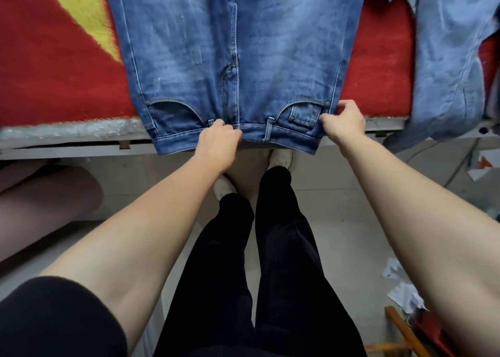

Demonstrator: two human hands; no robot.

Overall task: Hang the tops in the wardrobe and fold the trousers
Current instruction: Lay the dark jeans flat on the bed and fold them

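A: Where were the jeans (238,58) noted?

B: Face up on the red cover (54,67) of the bench (67,136), waistband hung over the near edge, long axis run straight away from the hands. One pair was counted.

A: Hands?

B: Left hand (219,142) was closed on the waistband at centre; right hand (345,121) pinched its right corner. A lengthwise fold was judged next, right side carried leftward.

A: Tops?

B: One denim top (449,58) was recorded, at right.
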